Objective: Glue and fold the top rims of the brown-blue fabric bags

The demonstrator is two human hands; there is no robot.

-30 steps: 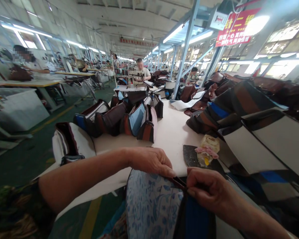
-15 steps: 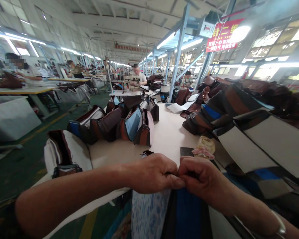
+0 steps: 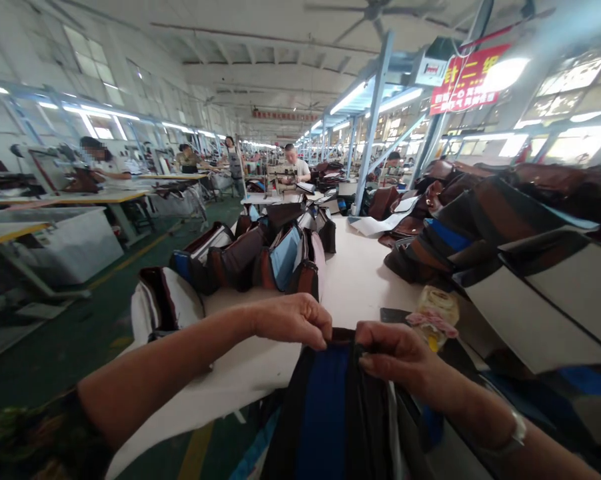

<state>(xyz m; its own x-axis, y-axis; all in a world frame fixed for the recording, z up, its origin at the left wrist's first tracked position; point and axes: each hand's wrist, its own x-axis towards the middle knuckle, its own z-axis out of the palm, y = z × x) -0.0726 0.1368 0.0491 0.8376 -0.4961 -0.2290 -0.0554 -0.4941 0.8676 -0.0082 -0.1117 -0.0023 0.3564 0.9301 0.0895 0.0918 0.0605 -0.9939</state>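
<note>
An unfinished bag (image 3: pixel 325 410), black with a wide blue stripe, hangs upright in front of me at the table's near edge. My left hand (image 3: pixel 298 317) pinches the left end of its top edge between thumb and fingers. At the right end of that edge, my right hand (image 3: pixel 400 357) has its fingers closed on the dark material. A strip of brown lining shows between the two hands. The lower part of the bag runs out of view.
Several part-made bags (image 3: pixel 280 257) stand in a row on the pale table (image 3: pixel 348 293). More bags and panels (image 3: pixel 525 300) are heaped to the right, beside a small yellowish bundle with a pink bow (image 3: pixel 435 313). People (image 3: pixel 293 167) sit at work further back.
My hands have moved from touching each other to a short distance apart, and the bag's top edge shows between them. The blue-patterned cloth below is out of sight. My view has turned slightly left.
</note>
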